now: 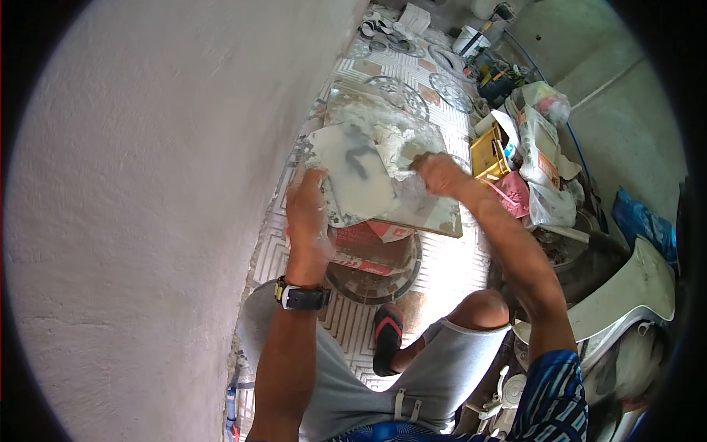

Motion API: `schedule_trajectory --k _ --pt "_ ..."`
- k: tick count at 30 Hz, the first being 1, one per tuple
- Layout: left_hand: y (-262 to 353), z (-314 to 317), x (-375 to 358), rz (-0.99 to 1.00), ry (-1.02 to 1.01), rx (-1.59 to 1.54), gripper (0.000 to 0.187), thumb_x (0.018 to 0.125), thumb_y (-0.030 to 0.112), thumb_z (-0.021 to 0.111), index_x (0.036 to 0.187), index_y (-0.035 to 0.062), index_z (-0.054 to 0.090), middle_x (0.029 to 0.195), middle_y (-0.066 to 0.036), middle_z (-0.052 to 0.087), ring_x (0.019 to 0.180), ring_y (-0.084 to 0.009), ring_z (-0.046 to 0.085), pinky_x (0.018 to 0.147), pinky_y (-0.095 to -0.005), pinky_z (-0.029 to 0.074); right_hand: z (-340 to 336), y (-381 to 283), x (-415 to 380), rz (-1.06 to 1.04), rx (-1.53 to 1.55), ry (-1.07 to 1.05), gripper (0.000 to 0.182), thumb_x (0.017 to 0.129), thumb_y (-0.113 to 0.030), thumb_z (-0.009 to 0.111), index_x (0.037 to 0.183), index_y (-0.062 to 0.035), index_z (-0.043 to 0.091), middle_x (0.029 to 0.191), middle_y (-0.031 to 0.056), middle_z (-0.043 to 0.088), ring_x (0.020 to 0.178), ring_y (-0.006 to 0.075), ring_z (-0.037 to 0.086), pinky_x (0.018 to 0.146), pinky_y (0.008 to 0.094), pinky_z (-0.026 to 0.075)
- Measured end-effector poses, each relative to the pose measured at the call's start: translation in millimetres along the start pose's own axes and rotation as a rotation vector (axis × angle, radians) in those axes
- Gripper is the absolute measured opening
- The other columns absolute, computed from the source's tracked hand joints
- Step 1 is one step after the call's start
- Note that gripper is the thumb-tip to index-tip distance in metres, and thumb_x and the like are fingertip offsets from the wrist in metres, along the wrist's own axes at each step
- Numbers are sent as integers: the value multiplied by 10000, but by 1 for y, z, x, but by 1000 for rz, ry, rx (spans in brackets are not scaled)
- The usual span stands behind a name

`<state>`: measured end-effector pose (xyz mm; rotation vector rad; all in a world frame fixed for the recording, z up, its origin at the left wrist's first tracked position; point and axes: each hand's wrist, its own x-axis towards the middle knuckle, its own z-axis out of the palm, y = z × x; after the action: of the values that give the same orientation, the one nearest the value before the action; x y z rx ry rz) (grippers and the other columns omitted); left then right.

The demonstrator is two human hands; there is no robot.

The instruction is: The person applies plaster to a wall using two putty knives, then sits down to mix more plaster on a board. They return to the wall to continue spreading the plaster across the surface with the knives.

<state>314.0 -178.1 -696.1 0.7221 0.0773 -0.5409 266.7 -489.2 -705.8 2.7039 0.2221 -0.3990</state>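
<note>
My left hand (305, 210), fingers closed, grips the near left edge of a flat plate (359, 193) coated with wet, whitish paste. A dark streak crosses the coating. In my right hand (442, 175), slightly blurred, is a putty knife (412, 153) whose blade is partly hidden by paste. A thick lump of white putty (390, 140) lies beside the blade at the plate's right edge. Under the plate is a paste-stained board (431, 214), which rests above a red-and-white box (361, 254).
A bare plastered wall (147, 221) rises close on my left. To the right are a yellow crate (486, 153), several bags, and a motorbike (618, 295). Round patterned tiles (451, 92) lie on the floor farther off, near a white bucket (471, 42).
</note>
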Motion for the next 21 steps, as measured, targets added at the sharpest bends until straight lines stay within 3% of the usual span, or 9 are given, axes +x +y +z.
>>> schedule_trajectory --k 1,2,5,7,8,11,15,18,21 --pt "-1 0 0 15 -18 23 283 882 197 543 1109 32 576 995 -48 639 883 -163 649 785 -301 528 -23 12 -9 -43 108 82 426 674 -56 603 1099 -53 631 1005 168 652 950 329 634 818 395 531" --pt "3 3 -2 11 -21 -5 284 882 198 543 1109 31 575 1000 -49 638 888 -163 649 786 -301 528 -58 11 -15 96 133 -44 460 657 -27 590 1115 -58 632 1024 172 650 937 349 629 808 403 534" --pt "14 10 -9 1 -16 -58 285 882 197 541 1109 28 574 1009 -53 636 898 -164 647 787 -302 528 -41 15 4 252 -9 190 404 670 -36 596 1069 -74 649 1009 163 651 911 320 640 778 411 541" --pt "9 4 -5 -4 8 -54 283 883 195 538 1106 25 574 1010 -56 636 897 -166 648 786 -303 528 -14 -7 4 188 -91 -90 381 673 -51 610 1050 -83 653 1004 148 660 899 302 650 772 407 544" --pt "8 5 -5 5 1 -44 282 885 193 535 1106 22 572 1010 -57 636 897 -167 648 786 -304 529 -3 -11 2 46 -32 41 374 668 -44 602 1037 -58 660 981 151 672 890 306 655 760 412 546" --pt "8 6 -6 16 4 -24 282 888 190 527 1107 16 568 1009 -59 636 897 -170 648 784 -305 529 -40 18 -13 -3 175 58 390 668 -47 597 1053 -30 654 954 167 675 892 317 650 750 418 543" --pt "15 3 -8 4 18 -29 285 888 188 522 1111 16 564 1006 -63 635 890 -171 648 781 -305 531 -36 11 7 282 -38 76 287 681 -55 603 960 -18 660 958 158 677 860 341 665 752 428 542" --pt "9 0 -7 5 27 -16 281 889 185 518 1110 17 564 1003 -67 637 884 -171 650 784 -306 533 -7 -7 3 6 -11 -53 275 693 -38 583 958 -29 657 943 163 675 885 341 659 751 439 539" --pt "11 3 -8 17 37 -16 278 891 186 521 1109 20 568 1005 -63 638 889 -169 648 785 -305 532 -60 12 -3 163 138 -110 325 694 -40 581 1008 -50 664 928 171 670 887 349 654 754 438 539"
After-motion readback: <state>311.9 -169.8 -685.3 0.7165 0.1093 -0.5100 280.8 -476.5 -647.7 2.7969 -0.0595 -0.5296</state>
